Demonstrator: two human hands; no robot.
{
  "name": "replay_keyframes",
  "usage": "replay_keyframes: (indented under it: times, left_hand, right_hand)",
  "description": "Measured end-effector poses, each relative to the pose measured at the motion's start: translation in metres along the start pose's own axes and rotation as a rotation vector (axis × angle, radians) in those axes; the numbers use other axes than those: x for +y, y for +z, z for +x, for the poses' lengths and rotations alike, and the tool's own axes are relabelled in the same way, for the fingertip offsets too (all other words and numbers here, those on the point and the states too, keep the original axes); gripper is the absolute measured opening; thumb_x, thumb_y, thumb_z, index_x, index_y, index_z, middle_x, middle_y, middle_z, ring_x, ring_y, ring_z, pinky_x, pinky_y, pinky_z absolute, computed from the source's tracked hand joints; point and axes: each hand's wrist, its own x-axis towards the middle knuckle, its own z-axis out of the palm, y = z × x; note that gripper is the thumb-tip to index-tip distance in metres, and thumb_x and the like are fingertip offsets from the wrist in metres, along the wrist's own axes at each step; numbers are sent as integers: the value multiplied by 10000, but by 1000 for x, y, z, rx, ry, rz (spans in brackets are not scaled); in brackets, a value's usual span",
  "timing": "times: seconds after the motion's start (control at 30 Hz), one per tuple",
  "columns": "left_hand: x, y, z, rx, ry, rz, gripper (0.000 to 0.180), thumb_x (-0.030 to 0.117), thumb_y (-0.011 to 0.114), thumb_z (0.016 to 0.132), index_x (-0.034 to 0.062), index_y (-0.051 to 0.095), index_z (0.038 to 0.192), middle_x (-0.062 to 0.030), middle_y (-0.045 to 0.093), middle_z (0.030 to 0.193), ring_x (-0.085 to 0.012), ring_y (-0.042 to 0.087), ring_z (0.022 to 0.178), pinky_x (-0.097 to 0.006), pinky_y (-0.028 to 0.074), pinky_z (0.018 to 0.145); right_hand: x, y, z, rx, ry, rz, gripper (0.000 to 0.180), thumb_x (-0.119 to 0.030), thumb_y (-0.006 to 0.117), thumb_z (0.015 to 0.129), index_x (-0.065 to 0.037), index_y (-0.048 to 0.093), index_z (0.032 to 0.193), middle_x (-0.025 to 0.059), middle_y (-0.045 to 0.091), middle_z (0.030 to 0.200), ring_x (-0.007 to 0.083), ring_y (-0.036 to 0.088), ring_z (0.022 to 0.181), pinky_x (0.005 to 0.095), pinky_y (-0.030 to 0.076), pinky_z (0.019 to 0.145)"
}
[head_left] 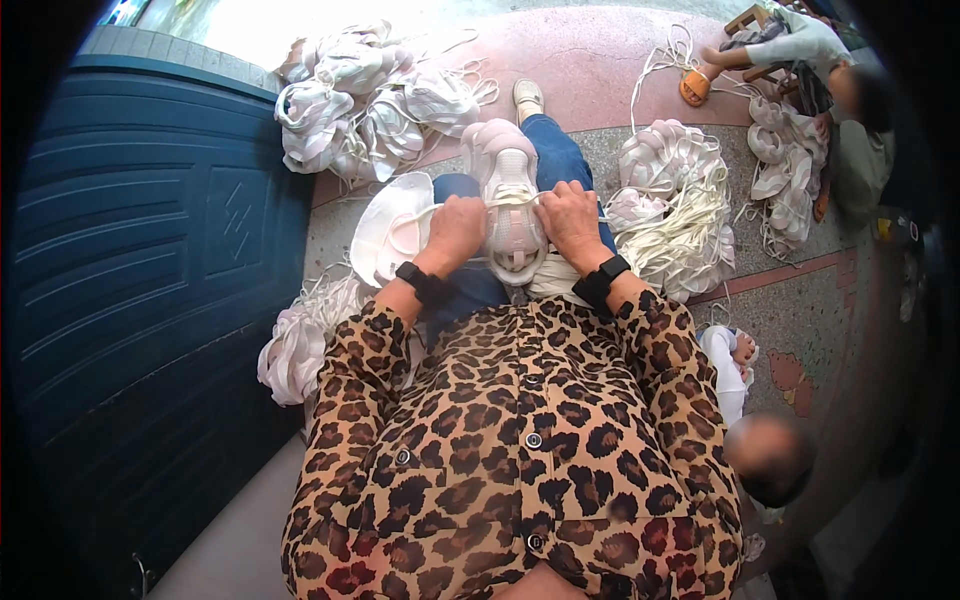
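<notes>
A pale pink and white sneaker [508,190] lies on my lap, toe pointing away from me. My left hand [455,228] presses against its left side with the fingers curled. On the shoe's right side, my right hand [568,215] grips near the lacing. A cream lace [512,200] stretches across the shoe between both hands. Both wrists wear black bands. My jeans and a leopard-print shirt fill the lower middle.
A shoe upper [392,232] rests by my left knee. Piles of pale shoes lie at the back left [360,100], lower left [300,345] and right [670,170], with a bundle of cream laces [690,235]. A blue door [150,260] stands left. Other people sit at the right.
</notes>
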Motion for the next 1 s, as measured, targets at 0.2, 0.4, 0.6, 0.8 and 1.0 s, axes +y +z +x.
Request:
replay_keyframes:
  times: [0.2, 0.4, 0.6, 0.8, 1.0]
  left_hand:
    - [21, -6, 11, -11, 182, 309, 122, 188, 644, 817, 108, 655, 725, -66, 670, 787, -262, 611, 871, -422, 428, 742]
    - [30, -9, -11, 256, 107, 298, 197, 296, 732, 781, 115, 680, 842, -38, 617, 804, -244, 532, 888, -411, 372, 735]
    - [31, 11, -23, 116, -70, 149, 125, 190, 664, 826, 79, 670, 882, -78, 649, 920, -291, 557, 962, -463, 429, 776]
    - [10, 8, -15, 159, 29, -199, 115, 95, 659, 841, 15, 690, 917, -113, 652, 943, -345, 568, 954, -420, 467, 852]
    - [47, -15, 23, 50, 134, -92, 114, 135, 725, 796, 67, 703, 884, -113, 649, 930, -334, 572, 977, -417, 502, 823]
  right_hand:
    - [2, 5, 0, -48, -37, -36, 206, -304, 692, 825, -109, 716, 762, 50, 630, 858, 238, 567, 920, 416, 391, 801]
    - [-11, -18, -4, -209, -42, -60, 261, -324, 659, 875, -70, 704, 834, 101, 626, 931, 277, 562, 975, 430, 399, 823]
    - [0, 2, -11, -310, -24, 5, 239, -217, 609, 884, -23, 680, 1005, 154, 614, 1028, 329, 555, 1028, 463, 427, 858]
    - [14, 11, -14, -148, -32, 281, 204, -109, 576, 861, -18, 699, 996, 171, 637, 978, 357, 579, 1000, 475, 461, 845]
    - [16, 10, -15, -9, -20, 472, 172, -63, 590, 831, -19, 706, 950, 192, 653, 887, 383, 616, 896, 471, 497, 803]
